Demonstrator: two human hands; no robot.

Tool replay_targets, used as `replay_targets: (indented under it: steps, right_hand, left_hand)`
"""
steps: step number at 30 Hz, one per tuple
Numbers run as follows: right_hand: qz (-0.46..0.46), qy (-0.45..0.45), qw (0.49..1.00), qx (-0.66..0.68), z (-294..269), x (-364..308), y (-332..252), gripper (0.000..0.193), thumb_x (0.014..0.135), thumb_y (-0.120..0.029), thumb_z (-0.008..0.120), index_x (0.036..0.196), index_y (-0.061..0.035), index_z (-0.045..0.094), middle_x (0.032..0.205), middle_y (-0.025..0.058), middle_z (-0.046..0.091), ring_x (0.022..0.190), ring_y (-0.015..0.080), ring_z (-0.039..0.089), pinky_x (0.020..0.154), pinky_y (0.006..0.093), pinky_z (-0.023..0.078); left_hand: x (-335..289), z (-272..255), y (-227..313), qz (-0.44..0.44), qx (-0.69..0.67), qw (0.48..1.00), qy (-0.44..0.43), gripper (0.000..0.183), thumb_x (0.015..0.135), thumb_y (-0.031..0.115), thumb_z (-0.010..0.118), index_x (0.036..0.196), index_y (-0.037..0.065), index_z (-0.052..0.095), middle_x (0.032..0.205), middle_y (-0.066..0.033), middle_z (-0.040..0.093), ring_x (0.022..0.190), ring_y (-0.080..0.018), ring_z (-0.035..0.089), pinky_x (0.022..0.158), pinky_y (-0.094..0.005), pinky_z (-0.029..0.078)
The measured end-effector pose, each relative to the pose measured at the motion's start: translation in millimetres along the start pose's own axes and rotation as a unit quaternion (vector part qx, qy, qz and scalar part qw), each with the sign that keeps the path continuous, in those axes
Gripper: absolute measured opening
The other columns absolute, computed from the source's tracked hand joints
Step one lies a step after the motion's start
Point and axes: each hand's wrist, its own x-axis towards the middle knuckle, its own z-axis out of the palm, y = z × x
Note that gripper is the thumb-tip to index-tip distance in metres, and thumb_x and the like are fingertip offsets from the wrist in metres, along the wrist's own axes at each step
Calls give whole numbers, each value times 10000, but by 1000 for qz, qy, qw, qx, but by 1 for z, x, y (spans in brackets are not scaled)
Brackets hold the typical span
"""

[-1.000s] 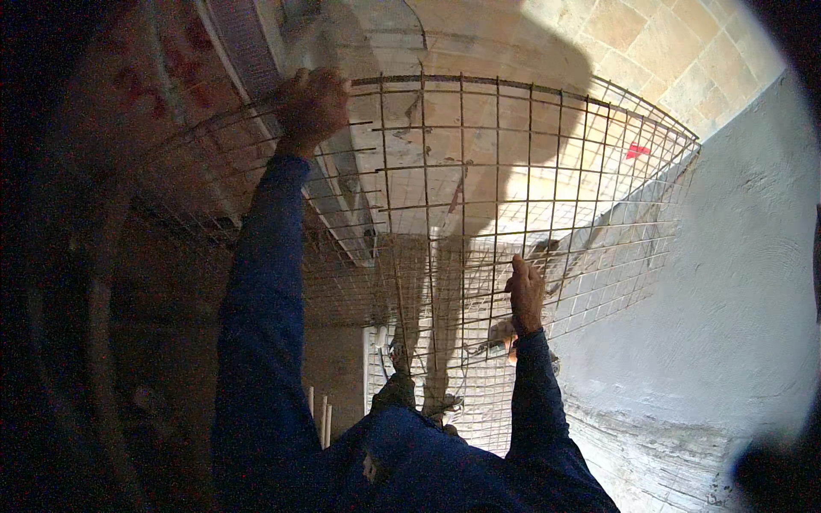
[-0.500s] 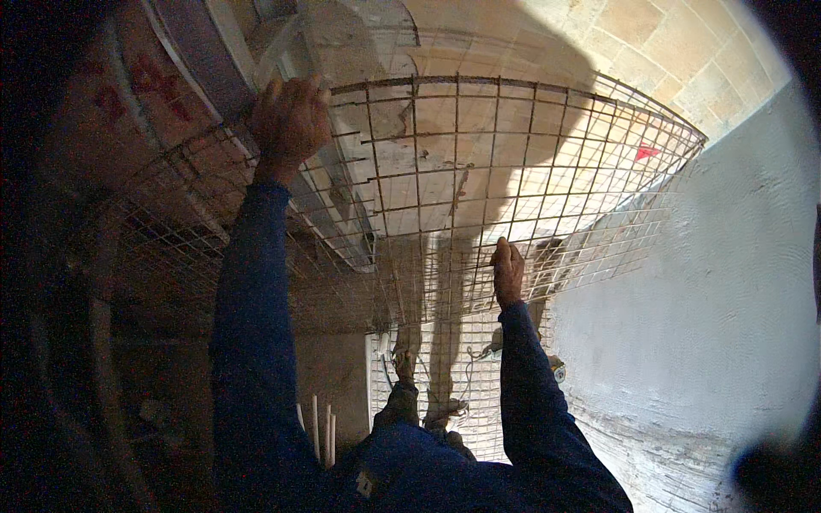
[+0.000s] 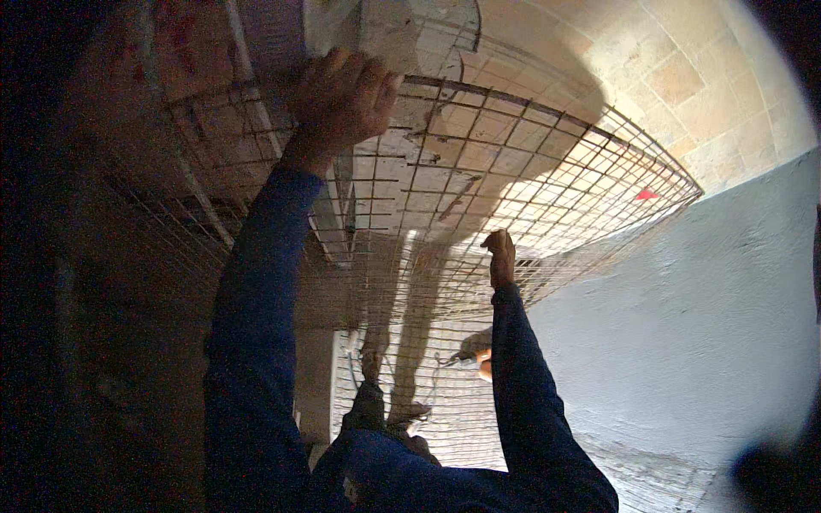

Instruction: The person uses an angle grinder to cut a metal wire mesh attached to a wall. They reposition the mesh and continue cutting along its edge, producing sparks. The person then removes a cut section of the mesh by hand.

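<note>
A large sheet of wire mesh [image 3: 520,103] with square openings spans the view, its far edge bowed and darker than the rest. My left hand [image 3: 349,101] is closed over that far edge, upper left of centre. Lower and to the right, my right hand [image 3: 501,256] has its fingers curled at the mesh, closed on its wires as far as I can see. Both arms are stretched forward in dark blue sleeves. A small red triangle [image 3: 646,195] shows near the mesh's right corner. My left fingertips are partly hidden.
A rough grey plastered wall [image 3: 684,316] rises on the right. Sunlit tan paving [image 3: 680,81] lies at the upper right. A pale metal profile [image 3: 344,209] shows through the mesh. Below, more mesh [image 3: 462,427] lies around my feet, with an orange and dark object [image 3: 484,368] beside my right forearm.
My left hand has moved right and looks larger, still on the mesh's edge. The mesh has turned slightly, its right side tilting lower. My right hand has shifted a little left.
</note>
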Motion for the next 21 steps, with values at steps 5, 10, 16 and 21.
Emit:
replay_targets:
  steps: [5,10,16,21]
  right_hand:
    - [76,65,995,-30,-34,-46,-32,508,981,-555,492,748,-105,490,609,7,483,523,106,410,506,295,359]
    - [181,99,974,-97,-30,-81,-89,484,973,-554,511,732,-135,494,582,-15,457,468,71,385,425,255,300]
    - [227,138,945,-190,-14,-94,-141,541,946,-612,512,693,-136,471,538,-37,422,405,55,342,361,251,260]
    - [175,62,951,-246,-25,-94,-156,566,942,-605,525,668,-113,472,538,-29,417,415,56,351,370,252,273]
  left_hand:
    - [-10,77,-13,9,-33,997,70,134,855,285,660,840,162,609,766,-39,616,717,-243,589,609,-398,488]
    - [-40,129,-33,-16,-80,996,31,118,866,274,645,854,160,617,760,-43,619,730,-246,603,616,-405,493]
    - [-65,161,-42,14,-86,996,16,136,893,235,606,931,109,638,840,-74,647,787,-278,620,731,-430,507]
    - [-84,162,-40,-19,-9,992,-124,147,911,206,568,962,90,643,928,-116,660,883,-296,634,861,-445,497]
